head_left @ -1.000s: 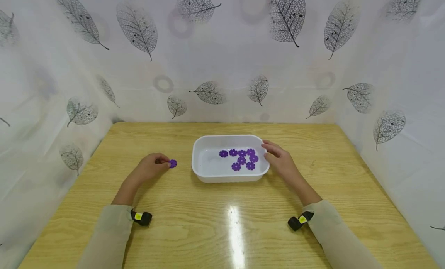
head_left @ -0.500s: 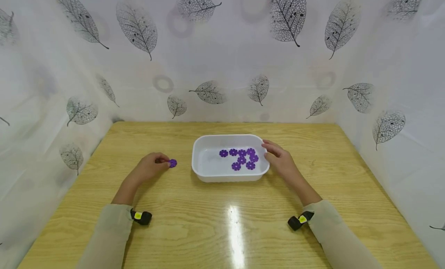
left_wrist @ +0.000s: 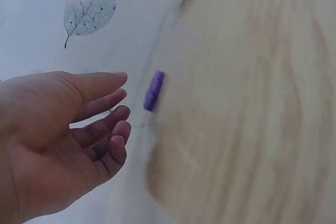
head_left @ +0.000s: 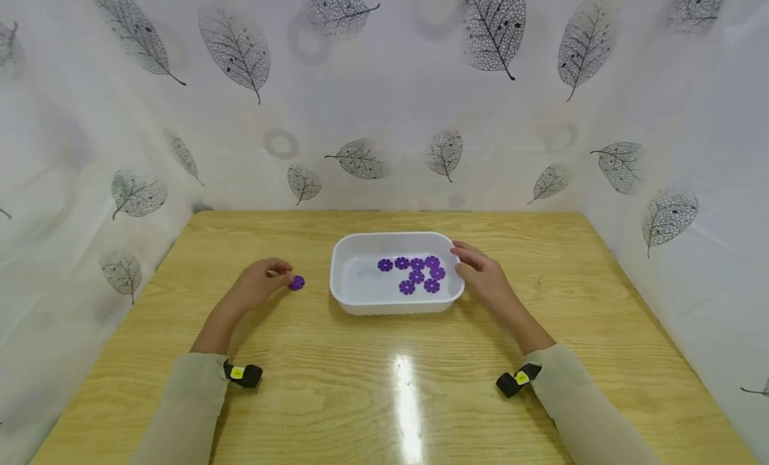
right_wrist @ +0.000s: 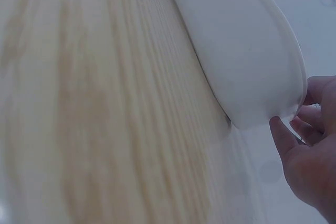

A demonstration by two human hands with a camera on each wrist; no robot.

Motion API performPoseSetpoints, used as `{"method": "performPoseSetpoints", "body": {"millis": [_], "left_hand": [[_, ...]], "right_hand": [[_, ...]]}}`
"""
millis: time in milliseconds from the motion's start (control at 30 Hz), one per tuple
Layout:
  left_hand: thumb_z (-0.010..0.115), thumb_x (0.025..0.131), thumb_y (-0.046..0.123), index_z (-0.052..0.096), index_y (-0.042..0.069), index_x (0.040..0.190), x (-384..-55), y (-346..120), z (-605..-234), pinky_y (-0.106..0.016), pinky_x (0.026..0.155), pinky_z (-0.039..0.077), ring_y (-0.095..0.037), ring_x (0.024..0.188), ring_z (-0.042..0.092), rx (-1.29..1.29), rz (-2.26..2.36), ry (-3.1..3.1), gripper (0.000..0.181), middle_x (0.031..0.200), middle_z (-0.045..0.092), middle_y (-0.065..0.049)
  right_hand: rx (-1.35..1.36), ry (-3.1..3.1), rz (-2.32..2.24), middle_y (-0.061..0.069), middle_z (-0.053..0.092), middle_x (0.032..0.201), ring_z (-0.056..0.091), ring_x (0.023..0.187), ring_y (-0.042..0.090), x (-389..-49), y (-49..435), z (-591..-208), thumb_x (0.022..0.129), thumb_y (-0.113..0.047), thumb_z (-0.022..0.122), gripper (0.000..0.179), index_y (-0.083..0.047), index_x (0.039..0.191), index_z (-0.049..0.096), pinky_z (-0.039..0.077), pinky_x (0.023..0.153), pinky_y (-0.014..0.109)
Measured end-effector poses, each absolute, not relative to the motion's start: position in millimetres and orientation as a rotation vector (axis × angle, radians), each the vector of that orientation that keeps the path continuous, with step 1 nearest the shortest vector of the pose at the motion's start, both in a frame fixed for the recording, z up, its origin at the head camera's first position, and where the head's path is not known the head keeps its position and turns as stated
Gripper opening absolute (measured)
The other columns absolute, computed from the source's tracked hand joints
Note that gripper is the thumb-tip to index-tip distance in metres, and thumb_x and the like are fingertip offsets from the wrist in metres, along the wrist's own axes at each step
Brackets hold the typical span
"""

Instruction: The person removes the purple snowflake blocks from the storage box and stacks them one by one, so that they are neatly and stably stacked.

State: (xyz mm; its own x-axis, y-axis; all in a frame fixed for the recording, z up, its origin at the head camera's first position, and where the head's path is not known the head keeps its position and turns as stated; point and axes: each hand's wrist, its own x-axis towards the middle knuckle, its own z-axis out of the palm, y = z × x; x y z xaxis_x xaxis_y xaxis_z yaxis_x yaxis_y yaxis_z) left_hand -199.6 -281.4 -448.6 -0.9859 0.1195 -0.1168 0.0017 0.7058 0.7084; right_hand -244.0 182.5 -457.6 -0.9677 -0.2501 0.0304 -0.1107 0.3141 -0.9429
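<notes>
A small purple notched disc (head_left: 297, 283), flower-shaped, lies on the wooden table left of the white tub. My left hand (head_left: 260, 286) is just beside it, thumb and fingers parted. In the left wrist view a gap shows between the fingertips and the purple disc (left_wrist: 154, 91), seen nearly edge-on. My right hand (head_left: 485, 278) holds the right end of the white tub (head_left: 396, 307). From the right wrist, the right hand (right_wrist: 310, 150) has its thumb against the tub's outer wall, the other fingers partly hidden at its end. Several purple discs (head_left: 417, 276) lie flat inside, mostly toward the right.
The wooden table (head_left: 336, 385) ends at the back against a pale curtain (head_left: 384, 98) printed with dark leaves. More of this curtain hangs along both sides. A black device with a yellow mark is strapped on each wrist.
My left fingers, which pinched the purple disc before, have parted from it and lifted slightly; the disc stays on the table. The right hand and the tub keep their place.
</notes>
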Motion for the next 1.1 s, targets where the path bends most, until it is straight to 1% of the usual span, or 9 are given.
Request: {"method": "performPoseSetpoints", "body": {"millis": [200,233,367,533,667,800,1100], "left_hand": [[0.059,0.102,0.037,0.058,0.005,0.136,-209.0,-263.0,-430.7,-0.042,0.085,0.053,-0.031,0.112,0.058,0.128,1.193,2.763,0.046,0.133,0.061,-0.015],[0.06,0.102,0.037,0.057,0.005,0.137,-210.7,-257.9,-426.4,-0.043,0.085,0.054,-0.031,0.112,0.058,0.14,1.211,2.753,0.047,0.133,0.06,-0.015],[0.063,0.1,0.035,0.058,0.007,0.136,-219.2,-235.3,-412.2,-0.041,0.084,0.055,-0.03,0.111,0.059,0.208,1.254,2.739,0.046,0.134,0.06,-0.014],[0.065,0.099,0.031,0.061,0.009,0.133,-230.7,-206.0,-402.3,-0.04,0.085,0.055,-0.027,0.107,0.061,0.31,1.285,2.735,0.041,0.129,0.063,-0.01],[0.065,0.099,0.028,0.061,0.006,0.133,-237.5,-184.7,-402.0,-0.04,0.086,0.054,-0.025,0.106,0.061,0.381,1.317,2.696,0.041,0.127,0.064,-0.01],[0.066,0.098,0.028,0.063,0.007,0.131,-243.6,-166.9,-408.7,-0.038,0.085,0.054,-0.024,0.105,0.06,0.395,1.312,2.667,0.038,0.124,0.064,-0.009],[0.065,0.098,0.023,0.063,0.008,0.132,-258.0,-142.2,-424.1,-0.04,0.094,0.054,-0.027,0.113,0.061,0.414,1.209,2.65,0.036,0.131,0.064,-0.011]], "right_hand": [[-0.352,2.471,-1.722,-0.001,0.04,0.16,0.034,0.149,0.025,-244.3,184.6,-458.3,0.103,-0.021,0.057,0.042,-0.008,0.143,0.056,0.033,0.119,0.044],[-0.351,2.474,-1.721,-0.001,0.04,0.16,0.034,0.149,0.025,-244.4,185.1,-458.4,0.103,-0.021,0.057,0.042,-0.008,0.143,0.056,0.034,0.119,0.044],[-0.343,2.489,-1.709,-0.001,0.041,0.16,0.034,0.149,0.025,-244.6,186.0,-458.2,0.102,-0.02,0.057,0.042,-0.008,0.142,0.057,0.034,0.119,0.044],[-0.333,2.498,-1.709,0.0,0.041,0.159,0.034,0.149,0.026,-245.2,185.4,-458.4,0.102,-0.018,0.057,0.041,-0.008,0.141,0.058,0.034,0.119,0.044],[-0.339,2.492,-1.713,0.0,0.041,0.159,0.034,0.149,0.026,-246.1,184.5,-459.9,0.102,-0.017,0.057,0.041,-0.007,0.141,0.058,0.034,0.119,0.044],[-0.328,2.477,-1.728,-0.002,0.042,0.159,0.035,0.149,0.025,-245.4,182.7,-460.0,0.101,-0.018,0.058,0.04,-0.008,0.141,0.058,0.034,0.119,0.043],[-0.334,2.479,-1.715,-0.002,0.041,0.16,0.036,0.149,0.027,-242.7,182.6,-457.2,0.102,-0.02,0.057,0.042,-0.009,0.142,0.057,0.034,0.118,0.044]]}}
